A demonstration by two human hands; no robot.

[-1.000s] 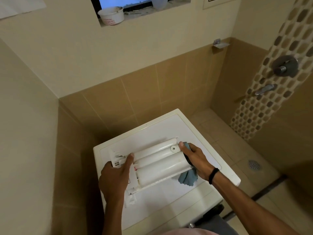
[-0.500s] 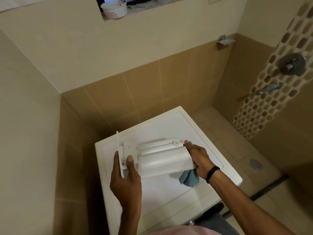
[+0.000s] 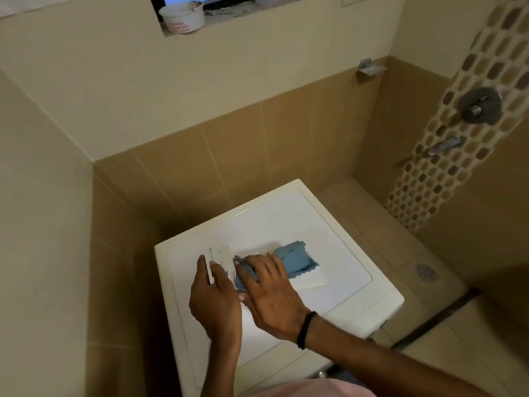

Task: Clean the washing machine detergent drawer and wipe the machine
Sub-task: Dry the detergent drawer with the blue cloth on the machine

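Observation:
The white detergent drawer (image 3: 310, 277) lies on top of the white washing machine (image 3: 286, 222), motion-blurred. My left hand (image 3: 213, 299) grips the drawer's front panel end at the left. My right hand (image 3: 267, 290) presses a blue cloth (image 3: 294, 257) flat onto the drawer's upper face, fingers spread over the cloth's left part. The cloth's right part sticks out past the fingers. A black band sits on my right wrist.
The machine stands in a tiled corner, wall close on the left and behind. A floor drain (image 3: 425, 272) and shower valve (image 3: 479, 106) with a spout (image 3: 445, 146) are at the right. A white tub (image 3: 183, 17) sits on the window ledge above.
The drawer has been turned and laid flatter. My right hand moved from the drawer's right end to on top of it, bringing the blue cloth up from underneath onto its surface.

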